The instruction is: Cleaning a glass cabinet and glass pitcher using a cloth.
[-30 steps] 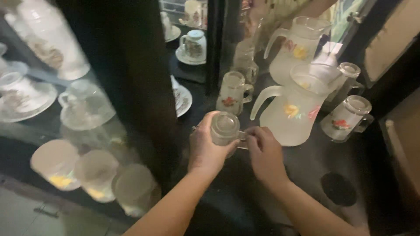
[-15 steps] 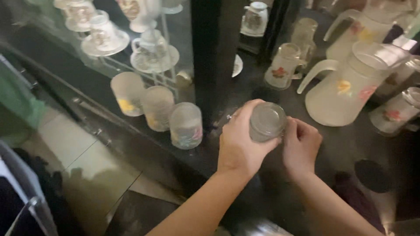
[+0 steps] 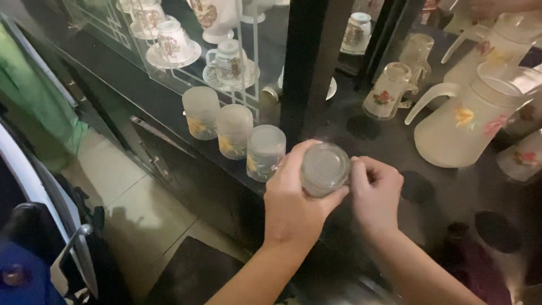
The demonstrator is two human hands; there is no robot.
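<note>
Both hands meet at the centre of the view, above the front edge of a dark shelf. Left hand wraps around the side of a frosted glass mug, fingers curled over its near wall and thumb on the far side. Right hand is clenched against the mug's right side, where its handle would sit; the handle itself is hidden by the fingers. Mug orientation: its round flat end faces the camera, and it is held just above the shelf, not resting on it.

Beside the left hand, three frosted tumblers with yellow flower prints stand in a row behind a glass panel, the nearest one just beside the left knuckles. A dark vertical post rises directly behind the mug.

To the right of the hands, a large frosted pitcher with flower prints stands upright on the shelf, its handle pointing left. A second pitcher stands behind it. A small frosted mug with a red flower stands behind the hands, left of the large pitcher.

Farther back on the left, patterned china cups on saucers sit behind the glass. A tiled floor is visible at lower left.
</note>
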